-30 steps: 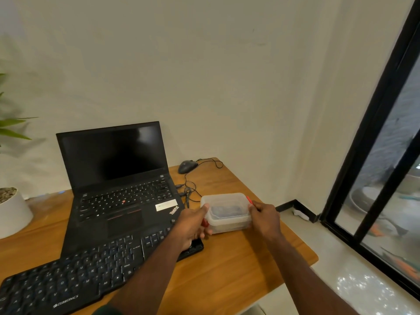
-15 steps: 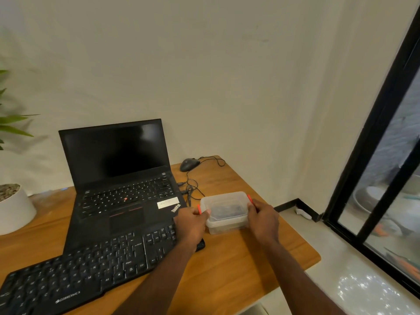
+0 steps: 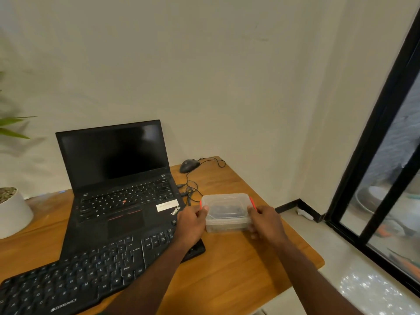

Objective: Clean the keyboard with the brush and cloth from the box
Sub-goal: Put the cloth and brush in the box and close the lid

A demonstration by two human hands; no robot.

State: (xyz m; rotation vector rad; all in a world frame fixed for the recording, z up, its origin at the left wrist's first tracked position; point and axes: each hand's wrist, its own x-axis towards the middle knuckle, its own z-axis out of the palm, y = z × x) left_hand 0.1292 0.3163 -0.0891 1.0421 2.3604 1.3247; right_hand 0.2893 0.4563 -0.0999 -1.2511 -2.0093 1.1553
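wall [image 3: 204,76]: plain off-white, fills the upper frame behind the desk.
window [image 3: 386,178]: black frame, right edge, glass panes beside a pale floor.
desk [image 3: 238,269]: wooden top, carries everything below.
laptop [image 3: 118,178]: black, lid open, screen dark, white sticker on the palm rest. Back-left of centre.
keyboard [image 3: 79,276]: black, separate unit, lies in front of the laptop at a slant, its far edge over the laptop's front edge. Left forearm crosses its right end.
plant pot [image 3: 13,214]: white, far left on the desk, green leaves above it.
box [image 3: 227,212]: translucent plastic, lid on, red clips at both short ends. Sits on the desk just right of the laptop, near the keyboard's right end. Dark contents show through the lid; cannot tell which items.
left hand [image 3: 192,221]: grips the box's left end, thumb up at the red clip, fingers curled against the side.
right hand [image 3: 264,221]: grips the box's right end, thumb at the other red clip, fingers wrapped down the side.
mouse [image 3: 188,165]: dark, wired, back of the desk behind the box, well apart from it.
cable [image 3: 193,187]: runs looped from the mouse toward the laptop's right side.
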